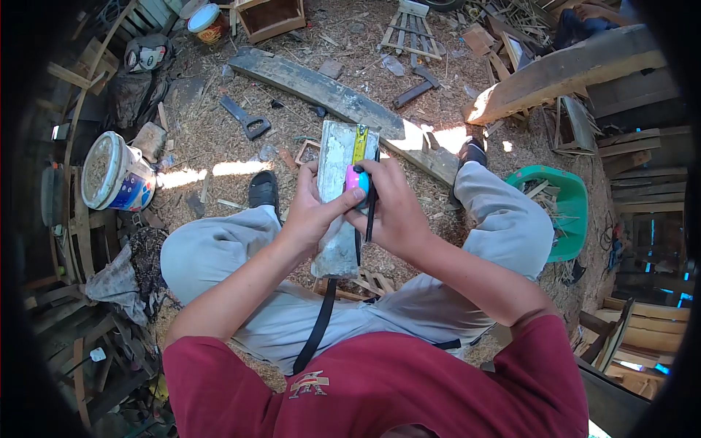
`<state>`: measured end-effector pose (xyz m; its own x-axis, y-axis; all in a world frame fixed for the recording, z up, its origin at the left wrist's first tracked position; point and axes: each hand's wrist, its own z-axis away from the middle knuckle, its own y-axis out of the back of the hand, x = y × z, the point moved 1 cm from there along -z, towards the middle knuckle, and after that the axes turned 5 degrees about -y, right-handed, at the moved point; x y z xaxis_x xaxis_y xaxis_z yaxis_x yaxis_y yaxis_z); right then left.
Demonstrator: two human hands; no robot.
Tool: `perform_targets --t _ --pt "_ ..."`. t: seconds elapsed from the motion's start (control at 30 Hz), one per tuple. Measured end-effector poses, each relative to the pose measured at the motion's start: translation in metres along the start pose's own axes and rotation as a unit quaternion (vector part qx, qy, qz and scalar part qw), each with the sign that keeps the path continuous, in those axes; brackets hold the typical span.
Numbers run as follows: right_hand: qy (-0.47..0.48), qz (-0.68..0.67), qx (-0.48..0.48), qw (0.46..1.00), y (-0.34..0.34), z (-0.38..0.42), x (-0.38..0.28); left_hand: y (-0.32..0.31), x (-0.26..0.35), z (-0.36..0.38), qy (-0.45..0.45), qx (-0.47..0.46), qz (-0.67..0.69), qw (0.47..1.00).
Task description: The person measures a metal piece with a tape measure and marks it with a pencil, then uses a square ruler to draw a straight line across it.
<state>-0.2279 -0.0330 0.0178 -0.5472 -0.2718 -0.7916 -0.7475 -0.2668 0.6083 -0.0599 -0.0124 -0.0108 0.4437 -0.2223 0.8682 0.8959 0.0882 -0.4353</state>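
A short whitish board [334, 248] lies lengthwise between my knees, under both hands. On it rests a pink and blue tape measure [356, 182], with its yellow blade [360, 144] stretched along the board toward the far end. My left hand [314, 208] wraps the board's left edge, its thumb pressed on the tape measure. My right hand [387, 201] closes round the tape case from the right, with a thin black stick-like item [372, 212] beside its fingers. A black strap [318, 328] hangs below the board's near end.
A long plank [314, 91] crosses the ground ahead, a handsaw [246, 118] beside it. A white bucket [106, 171] stands left, a green basin [577, 212] right. A thick beam [569, 73] lies at the upper right, near another person [584, 22]. Wood scraps litter the ground.
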Motion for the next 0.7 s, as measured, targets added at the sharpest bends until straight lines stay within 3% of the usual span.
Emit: perform_targets --t 0.07,0.17,0.27,0.37,0.5,0.6,0.7 --pt "0.013 0.006 0.005 1.000 0.001 -0.003 0.002 -0.002 0.005 0.000 -0.001 0.005 -0.002 1.000" --pt "0.027 0.024 0.007 0.999 0.004 -0.006 0.003 0.008 -0.001 -0.006 0.048 -0.015 0.103 0.993" --pt "0.019 0.041 0.015 0.999 0.001 -0.005 0.006 0.006 -0.003 -0.002 0.038 0.032 0.066 0.997" --pt "0.005 0.047 0.022 0.999 -0.003 -0.002 0.007 0.011 -0.005 0.000 0.037 0.037 -0.032 0.998" --pt "0.027 0.035 0.072 0.996 -0.004 -0.009 0.020 0.012 -0.008 -0.004 0.057 0.032 -0.064 0.996" --pt "0.009 0.006 0.103 0.995 0.015 -0.030 0.031 0.021 -0.023 -0.007 0.084 0.032 -0.074 0.993" --pt "-0.093 -0.054 0.118 0.987 0.045 -0.045 0.029 0.023 -0.023 -0.006 0.114 0.063 -0.060 0.990"
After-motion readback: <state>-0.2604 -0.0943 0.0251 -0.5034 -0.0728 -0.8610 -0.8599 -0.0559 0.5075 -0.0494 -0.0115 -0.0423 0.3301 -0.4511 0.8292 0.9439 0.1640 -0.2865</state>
